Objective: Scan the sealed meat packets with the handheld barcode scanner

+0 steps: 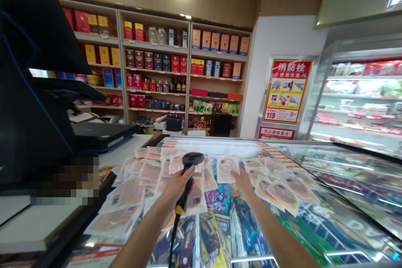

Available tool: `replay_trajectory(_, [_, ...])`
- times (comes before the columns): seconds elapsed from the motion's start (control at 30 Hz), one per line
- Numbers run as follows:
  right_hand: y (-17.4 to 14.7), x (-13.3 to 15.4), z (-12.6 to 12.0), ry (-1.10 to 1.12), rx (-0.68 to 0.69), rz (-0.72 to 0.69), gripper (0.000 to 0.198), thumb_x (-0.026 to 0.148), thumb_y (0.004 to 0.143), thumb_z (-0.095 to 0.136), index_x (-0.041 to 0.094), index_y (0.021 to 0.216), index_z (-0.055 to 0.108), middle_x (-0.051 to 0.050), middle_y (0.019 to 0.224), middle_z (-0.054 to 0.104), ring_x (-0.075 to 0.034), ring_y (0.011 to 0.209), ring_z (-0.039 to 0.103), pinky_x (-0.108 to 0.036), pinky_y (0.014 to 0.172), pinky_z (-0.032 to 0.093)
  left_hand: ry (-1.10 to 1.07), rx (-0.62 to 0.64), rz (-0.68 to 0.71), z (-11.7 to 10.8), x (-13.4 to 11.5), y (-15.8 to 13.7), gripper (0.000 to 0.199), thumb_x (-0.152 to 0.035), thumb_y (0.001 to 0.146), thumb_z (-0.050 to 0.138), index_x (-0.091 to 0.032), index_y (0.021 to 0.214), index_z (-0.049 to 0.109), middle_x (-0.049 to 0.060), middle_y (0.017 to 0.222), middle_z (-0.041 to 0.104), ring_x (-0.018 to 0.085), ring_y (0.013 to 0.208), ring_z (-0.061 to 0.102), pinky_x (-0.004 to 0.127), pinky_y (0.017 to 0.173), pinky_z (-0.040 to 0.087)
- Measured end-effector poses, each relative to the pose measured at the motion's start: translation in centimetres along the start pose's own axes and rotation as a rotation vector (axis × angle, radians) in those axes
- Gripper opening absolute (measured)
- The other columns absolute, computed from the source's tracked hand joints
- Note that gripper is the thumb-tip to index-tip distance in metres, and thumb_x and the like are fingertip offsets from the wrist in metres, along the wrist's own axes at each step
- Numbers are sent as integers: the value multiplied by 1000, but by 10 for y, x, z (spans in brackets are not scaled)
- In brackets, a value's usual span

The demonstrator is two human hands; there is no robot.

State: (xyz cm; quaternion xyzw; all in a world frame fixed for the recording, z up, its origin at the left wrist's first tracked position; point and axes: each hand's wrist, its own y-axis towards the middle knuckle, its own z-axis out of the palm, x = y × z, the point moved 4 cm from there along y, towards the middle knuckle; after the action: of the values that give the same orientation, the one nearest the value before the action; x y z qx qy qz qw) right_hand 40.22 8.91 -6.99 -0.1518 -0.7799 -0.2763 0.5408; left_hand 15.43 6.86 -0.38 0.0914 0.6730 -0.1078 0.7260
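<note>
My left hand (180, 184) is closed around the handle of a black barcode scanner (192, 158), its cable hanging down toward me. In my right hand (243, 181) is a flat clear packet (228, 168) with a pale round of food inside, gripped at its lower right edge. The scanner head is just left of this packet, apart from it. Many similar packets (125, 194) lie in overlapping piles on the left of the freezer's glass top. Another group of packets (282, 190) is spread out on the right.
Through the freezer glass, colourful bags (210, 234) show below my arms. A black checkout terminal (34, 92) stands close on the left, beside a white counter (47, 217). Shelves of boxed bottles (153, 62) line the back wall. On the right is a refrigerated display (361, 96).
</note>
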Motion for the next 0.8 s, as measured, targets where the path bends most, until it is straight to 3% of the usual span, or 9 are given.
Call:
replay_trajectory(0.1, [-9, 7, 18, -7, 86, -23, 34, 31, 64, 44, 14, 91, 54, -6, 78, 64, -21, 72, 58, -28, 60, 44, -8, -27, 1, -9, 3, 1, 39, -53, 62, 49, -15, 67, 46, -4, 45, 48, 7, 36, 41, 19, 39, 32])
replay_trajectory(0.27, [-22, 25, 40, -357, 173, -196, 35, 27, 70, 40, 12, 98, 53, -10, 97, 59, -22, 92, 52, -31, 79, 37, -4, -47, 9, -10, 1, -4, 38, -52, 61, 50, -14, 66, 48, -3, 45, 48, 6, 36, 41, 19, 38, 31])
replay_trajectory(0.37, [-29, 29, 52, -568, 230, -260, 41, 32, 75, 34, 10, 106, 49, -15, 113, 48, -24, 107, 40, -35, 88, 29, 0, -42, -2, -7, 1, -6, 37, -51, 62, 50, -14, 68, 48, -4, 44, 48, 6, 36, 41, 19, 38, 31])
replay_trajectory(0.47, [-29, 25, 53, -691, 224, -199, 52, 41, 78, 26, 9, 116, 40, -16, 126, 34, -27, 116, 27, -44, 90, 24, 13, -27, -7, -2, 2, -5, 37, -51, 63, 49, -14, 69, 48, -4, 45, 48, 6, 37, 42, 18, 39, 32])
replay_trajectory(0.6, [-15, 20, 26, -771, 132, -147, 55, 45, 78, 19, 11, 117, 38, -15, 126, 34, -27, 117, 25, -46, 90, 23, 45, -1, 2, 5, 4, -3, 35, -50, 65, 47, -15, 65, 46, -4, 46, 48, 6, 37, 43, 18, 38, 32])
replay_trajectory(0.8, [7, 0, -54, -1042, -44, -71, 53, 43, 73, 33, 10, 114, 41, -16, 124, 35, -31, 117, 23, -50, 88, 22, 5, 69, -10, 22, 9, 3, 36, -51, 63, 49, -16, 60, 42, -4, 45, 46, 5, 35, 41, 18, 36, 30])
